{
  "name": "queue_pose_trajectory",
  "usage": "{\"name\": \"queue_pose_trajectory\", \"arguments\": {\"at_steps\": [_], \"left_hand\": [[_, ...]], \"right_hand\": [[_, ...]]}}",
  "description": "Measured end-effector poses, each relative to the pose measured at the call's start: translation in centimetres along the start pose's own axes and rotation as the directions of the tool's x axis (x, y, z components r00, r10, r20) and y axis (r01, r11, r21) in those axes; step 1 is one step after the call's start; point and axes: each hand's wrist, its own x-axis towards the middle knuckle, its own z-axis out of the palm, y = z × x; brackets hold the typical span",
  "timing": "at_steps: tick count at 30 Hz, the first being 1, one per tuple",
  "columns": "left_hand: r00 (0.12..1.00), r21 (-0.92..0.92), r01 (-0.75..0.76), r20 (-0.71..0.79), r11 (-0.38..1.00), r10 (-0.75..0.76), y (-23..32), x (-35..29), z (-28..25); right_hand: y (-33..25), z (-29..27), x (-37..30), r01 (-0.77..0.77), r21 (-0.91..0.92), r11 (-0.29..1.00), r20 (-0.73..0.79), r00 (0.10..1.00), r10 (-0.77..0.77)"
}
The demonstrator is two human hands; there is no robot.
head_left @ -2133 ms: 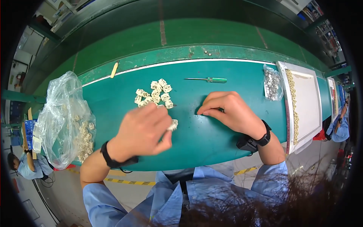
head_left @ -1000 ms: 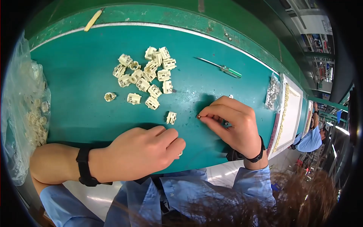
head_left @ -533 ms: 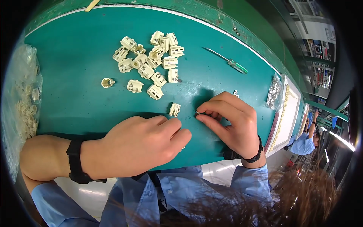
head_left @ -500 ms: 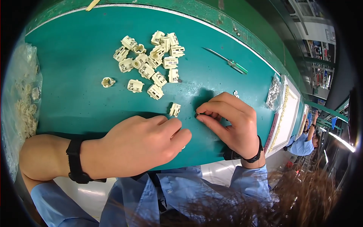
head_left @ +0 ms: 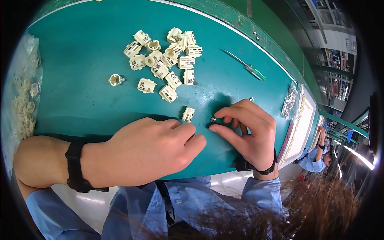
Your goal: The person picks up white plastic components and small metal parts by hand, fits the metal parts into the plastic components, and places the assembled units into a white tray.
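My left hand (head_left: 160, 150) is closed over the near part of the green mat, fingers curled inward. Whatever it holds is hidden from view. Just beyond its knuckles lies one cream plastic housing (head_left: 188, 114) with slots. To the right, my right hand (head_left: 248, 130) has its thumb and index finger parted around a small shiny metal piece (head_left: 213, 119). That piece seems to rest on the mat, close to the index fingertip. Farther off, several more cream housings (head_left: 160, 69) lie in a loose cluster, and a single one (head_left: 116, 80) stands apart at left.
A screwdriver (head_left: 249, 68) with a green clear handle lies at the far right. A bag of small metal parts (head_left: 290, 100) and a white tray (head_left: 298, 128) are at the right edge. At left, a clear bag (head_left: 26, 96) holds cream parts. Another person (head_left: 314, 158) is in the background.
My right thumb and index finger have parted from their pinch, and the small metal piece shows between them. The view has shifted slightly. My left hand stays closed near the same spot.
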Motion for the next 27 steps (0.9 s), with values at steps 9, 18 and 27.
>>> {"name": "queue_pose_trajectory", "arguments": {"at_steps": [9,18,27], "left_hand": [[1.000,-0.030,0.002,0.003,1.000,-0.002,-0.1,-0.2,0.3],[1.000,-0.034,-0.003,-0.018,0.999,0.002,-0.3,-0.4,0.2],[0.995,-0.126,0.020,-0.090,0.992,-0.032,-0.4,-0.1,0.7]], "right_hand": [[0.6,0.7,-0.2,0.045,0.032,0.998,-0.039,0.998,-0.044],[0.5,-1.6,-0.1,-0.355,0.556,0.751,0.251,0.934,0.255],[-1.6,-0.1,-1.1,0.100,0.246,0.964,0.158,0.977,-0.141]]}}
